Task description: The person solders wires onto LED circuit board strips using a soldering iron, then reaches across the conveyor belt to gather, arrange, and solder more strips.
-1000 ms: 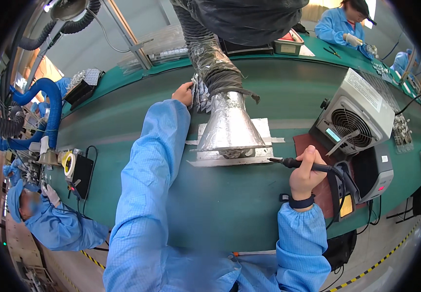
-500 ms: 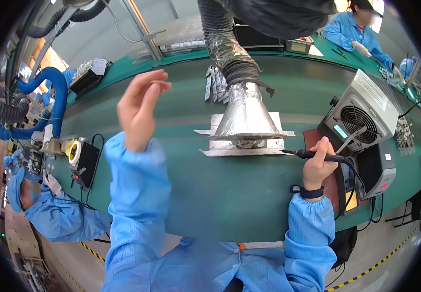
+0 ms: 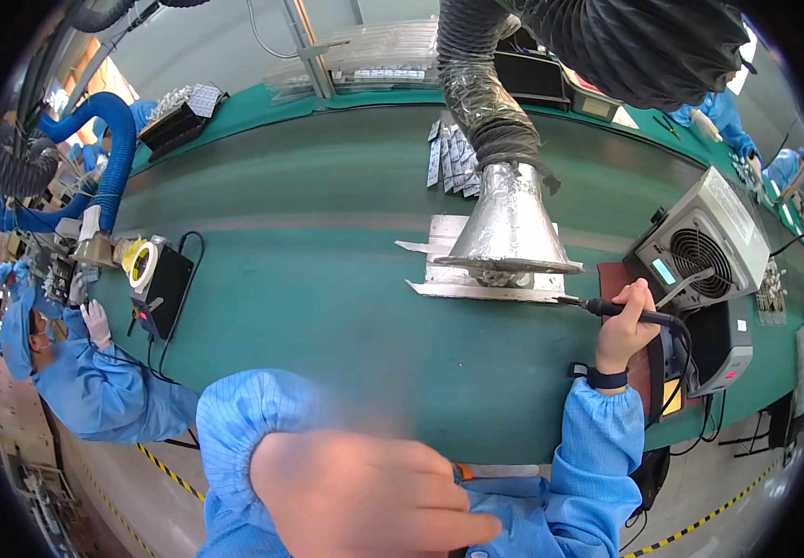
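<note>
My right hand [image 3: 627,327], with a dark band at its wrist, is closed around the handle of a soldering iron [image 3: 604,307]. The iron's tip points left, at the right end of a white flat piece [image 3: 439,290] under a metal fume-extraction funnel [image 3: 511,219]. Close up at the bottom middle is my left hand [image 3: 365,493], back of the hand showing, fingers pointing right. It is blurred, and its palm and thumb are hidden, so whether it holds anything does not show.
A grey fan unit [image 3: 704,246] and a dark soldering station [image 3: 713,349] stand right. Flat grey-white parts [image 3: 453,158] lie behind the funnel. At left are a black box [image 3: 162,293] with a tape roll [image 3: 144,267] and a blue-clad co-worker [image 3: 109,391].
My left hand has dropped from above the green bench toward me, at the bottom middle. The whole view has shifted slightly; my right hand still holds the soldering iron beside the funnel.
</note>
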The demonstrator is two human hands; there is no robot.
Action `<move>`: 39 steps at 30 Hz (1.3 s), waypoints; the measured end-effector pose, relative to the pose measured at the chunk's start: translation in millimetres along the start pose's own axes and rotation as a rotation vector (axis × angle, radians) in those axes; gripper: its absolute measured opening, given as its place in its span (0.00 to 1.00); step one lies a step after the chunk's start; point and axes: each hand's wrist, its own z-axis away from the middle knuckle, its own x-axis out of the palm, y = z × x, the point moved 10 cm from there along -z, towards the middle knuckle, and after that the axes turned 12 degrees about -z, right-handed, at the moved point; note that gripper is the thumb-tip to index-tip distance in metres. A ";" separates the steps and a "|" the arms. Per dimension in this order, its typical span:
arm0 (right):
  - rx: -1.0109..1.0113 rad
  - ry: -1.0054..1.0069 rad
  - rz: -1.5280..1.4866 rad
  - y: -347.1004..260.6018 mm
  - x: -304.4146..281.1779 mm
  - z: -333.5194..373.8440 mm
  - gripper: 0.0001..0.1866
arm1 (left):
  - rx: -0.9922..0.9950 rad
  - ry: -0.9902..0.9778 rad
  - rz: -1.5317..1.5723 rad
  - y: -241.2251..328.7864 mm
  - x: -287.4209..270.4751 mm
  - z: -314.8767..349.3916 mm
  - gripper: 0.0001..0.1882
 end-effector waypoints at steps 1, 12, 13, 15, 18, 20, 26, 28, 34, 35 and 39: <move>-0.009 -0.003 0.006 -0.9 0.3 -0.1 0.22 | -0.079 0.054 0.119 2.8 6.5 22.1 0.07; 0.000 -0.030 0.008 4.4 0.2 -1.5 0.22 | 0.061 0.065 -0.001 -5.1 -5.1 9.1 0.07; 0.005 -0.027 0.002 4.6 1.3 -1.7 0.22 | 0.009 -0.138 0.040 -9.5 2.9 -1.4 0.07; 0.012 -0.029 -0.003 6.9 3.7 -1.6 0.22 | -0.049 -0.336 0.083 -9.7 27.7 7.3 0.07; 0.014 -0.028 -0.004 9.6 2.0 -1.5 0.22 | -0.158 0.052 0.003 -16.5 7.1 9.1 0.09; 0.015 -0.032 0.030 12.0 -2.9 -1.5 0.22 | -0.216 -0.501 0.134 -31.7 24.8 -5.4 0.14; 0.047 -0.051 0.016 16.5 3.5 0.1 0.22 | -0.258 0.281 -0.171 -20.0 20.1 13.0 0.21; 0.048 -0.054 0.020 17.2 3.6 -0.1 0.23 | -0.243 0.287 -0.165 -18.8 19.8 12.0 0.21; 0.050 -0.055 0.034 17.8 1.0 -1.1 0.23 | -0.162 -0.081 -0.018 -28.3 4.2 -11.4 0.19; 0.051 -0.055 0.035 17.8 2.8 -1.0 0.23 | -0.120 -0.496 0.105 -24.5 23.5 -5.5 0.19; 0.052 -0.059 0.039 19.0 3.9 -0.9 0.23 | -0.040 0.146 -0.206 -9.8 12.1 10.9 0.17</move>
